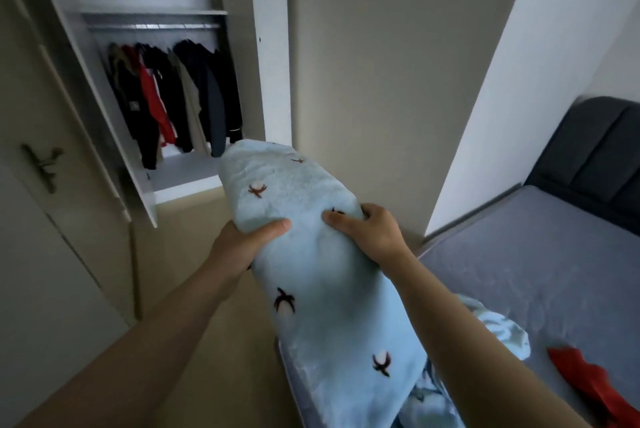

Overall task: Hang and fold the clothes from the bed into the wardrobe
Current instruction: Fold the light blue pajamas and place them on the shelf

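Note:
A folded light-blue fleece garment (304, 254) with small dark embroidered motifs is held out in front of me over the floor. My left hand (242, 240) grips its left edge, thumb on top. My right hand (370, 230) grips its right edge, fingers curled over the fabric. The open wardrobe (152, 19) stands ahead at the left, with several dark, red and beige clothes (173, 98) hanging from its rail. On the bed (540, 271) at the right lie a red garment (581, 379) and a pale-blue patterned one (502, 334).
A white wardrobe door (104, 109) stands open to the left of the opening. A beige door with a handle (43, 164) is at the far left. A dark padded headboard (599, 157) backs the bed. Beige floor (194, 254) lies between me and the wardrobe.

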The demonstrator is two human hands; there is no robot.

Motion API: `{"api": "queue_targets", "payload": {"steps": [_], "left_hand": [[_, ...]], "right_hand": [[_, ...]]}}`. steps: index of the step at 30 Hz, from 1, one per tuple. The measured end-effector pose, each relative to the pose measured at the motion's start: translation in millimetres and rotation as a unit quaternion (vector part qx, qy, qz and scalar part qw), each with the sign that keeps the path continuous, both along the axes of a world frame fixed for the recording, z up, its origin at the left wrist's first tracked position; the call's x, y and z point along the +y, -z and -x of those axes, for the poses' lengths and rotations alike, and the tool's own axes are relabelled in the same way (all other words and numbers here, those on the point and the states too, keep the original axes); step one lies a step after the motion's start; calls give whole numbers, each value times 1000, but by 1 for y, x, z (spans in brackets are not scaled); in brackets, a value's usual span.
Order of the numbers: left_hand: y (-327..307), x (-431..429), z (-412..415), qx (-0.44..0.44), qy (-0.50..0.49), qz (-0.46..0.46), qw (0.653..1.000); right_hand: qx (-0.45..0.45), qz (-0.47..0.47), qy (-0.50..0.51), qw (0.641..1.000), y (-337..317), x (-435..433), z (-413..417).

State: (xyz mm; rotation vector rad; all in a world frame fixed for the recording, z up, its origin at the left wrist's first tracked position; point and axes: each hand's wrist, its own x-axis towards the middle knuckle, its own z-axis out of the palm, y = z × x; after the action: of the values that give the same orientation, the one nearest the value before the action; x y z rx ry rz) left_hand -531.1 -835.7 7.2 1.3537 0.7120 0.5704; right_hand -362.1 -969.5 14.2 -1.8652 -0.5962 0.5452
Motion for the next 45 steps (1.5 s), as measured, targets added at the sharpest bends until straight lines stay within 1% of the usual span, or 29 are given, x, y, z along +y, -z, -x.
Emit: {"api": "queue_targets", "payload": {"steps": [4, 6, 13, 19, 24, 27, 30, 35, 37, 45], "left_hand": [[-21, 69, -7, -7, -25, -38, 999], [-34, 103, -10, -10, -48, -44, 998], [-66, 226, -7, -45, -83, -76, 993], [-77, 344, -3, -66, -66, -100, 991], [-92, 441, -12, -70, -19, -108, 991], [-100, 493, -30, -67, -9, -114, 991], [-101, 540, -53, -69, -46, -91, 992], [-102, 619, -101, -66, -96, -96, 988], [-102, 651, -124, -69, -121, -112, 984], [-115, 777, -199, -77, -156, -133, 976]], "right_hand": [[-11, -23, -33, 999, -12, 83, -17], [-18, -29, -50, 998, -21, 127, -25], [-51, -45, -101, 993, -58, 275, -34], [-67, -60, -102, 991, -78, 392, -30], [-70, -70, -92, 991, -90, 480, -38], [-76, -75, -80, 991, -97, 525, -52], [-78, -73, -71, 992, -100, 567, -73], [-98, -85, -58, 990, -103, 647, -118], [-108, -95, -63, 988, -103, 682, -142], [-118, -100, -104, 982, -121, 822, -223]]}}
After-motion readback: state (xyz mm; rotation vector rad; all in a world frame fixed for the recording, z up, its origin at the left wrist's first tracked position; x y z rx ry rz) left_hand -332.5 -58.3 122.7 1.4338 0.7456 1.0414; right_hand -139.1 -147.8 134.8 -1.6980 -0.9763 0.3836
